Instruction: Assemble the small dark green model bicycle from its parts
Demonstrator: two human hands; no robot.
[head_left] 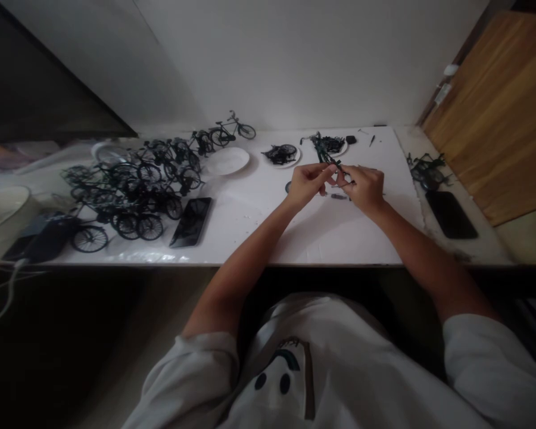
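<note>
Over the middle of the white table (321, 232), my left hand (307, 183) and my right hand (365, 188) meet, both pinched on a small black model bicycle frame (324, 152) that sticks up and away from my fingers. A small dark part (338, 196) lies on the table just under my hands. Behind the frame stand two white plates of black parts, one plate (282, 155) to the left and another plate (336, 145) right behind it.
A heap of finished black model bicycles (134, 185) fills the table's left side, with one model bicycle (230, 130) standing by the wall. An empty white plate (227, 161) and a dark phone (191, 221) lie near them. Another phone (451, 214) and more bicycle parts (426, 168) sit on the right ledge.
</note>
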